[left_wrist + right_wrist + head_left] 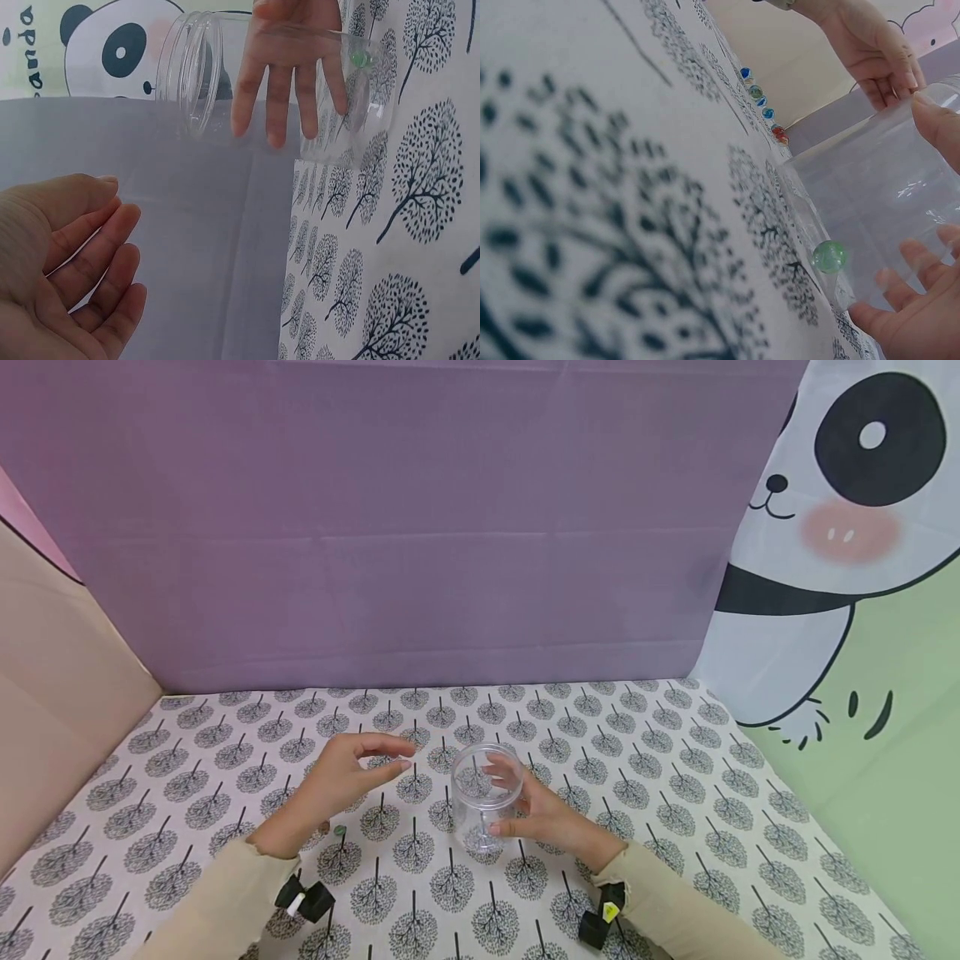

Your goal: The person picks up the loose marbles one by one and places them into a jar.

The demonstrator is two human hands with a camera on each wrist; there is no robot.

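Note:
A clear plastic jar (486, 814) stands upright on the patterned cloth, its rim uppermost and no lid on it. My right hand (546, 817) holds it from the right, with the thumb on the near side and the fingers round the far side. In the right wrist view a green marble (829, 256) shows at the jar's bottom, apparently inside. My left hand (352, 770) hovers left of the jar and holds nothing; its thumb and loosely bent fingers (120, 274) are apart from the jar.
Several marbles lie in a row on the cloth, among them a blue marble (768, 113) and a red marble (780, 133). Another green marble (340, 830) shows beside the left forearm. A purple curtain (420, 543) hangs behind the table, and a panda-print sheet (825, 652) covers the right side.

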